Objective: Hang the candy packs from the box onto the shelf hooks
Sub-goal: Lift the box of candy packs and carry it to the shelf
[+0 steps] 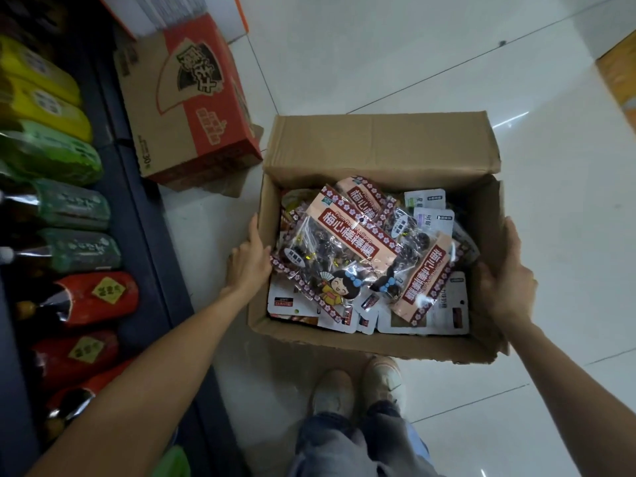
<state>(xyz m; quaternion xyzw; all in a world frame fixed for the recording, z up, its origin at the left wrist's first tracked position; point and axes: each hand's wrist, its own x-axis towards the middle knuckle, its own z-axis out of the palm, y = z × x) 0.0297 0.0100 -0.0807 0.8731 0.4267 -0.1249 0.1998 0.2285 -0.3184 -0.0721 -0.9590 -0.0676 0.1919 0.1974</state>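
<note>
The white tiled floor [395, 56] fills most of the view; the dark shelf [137, 208] down the left side is cut off by the frame edge, and the bagged and bottled goods [62, 208] on it are dim, their labels too blurred to read; no hooks can be made out from here. A red and brown carton [186, 108] lies on the floor against the shelf, its upper end hidden under another box that runs out of view; an orange object [619, 70] at the right edge is mostly cut off.

The open cardboard box [378, 146] sits between the two arms, its far flap standing up; whether it rests on the floor or is lifted cannot be told. Inside, the candy packs [347, 249] lie heaped on top, pink-edged bags with a cartoon girl, covering white packets [426, 311] whose print is unreadable.

The left hand [249, 259] lies flat against the box's left wall, fingers straight and close together, thumb up along the cardboard edge; the right hand [509, 273] presses the right wall the same way, its fingers extended, though their tips are hidden behind the wall's torn rim. Neither hand curls round anything; both palms bear on the cardboard.

Below the box, two pale shoes [358, 387] and jeans show, the legs cut off at the bottom edge.
</note>
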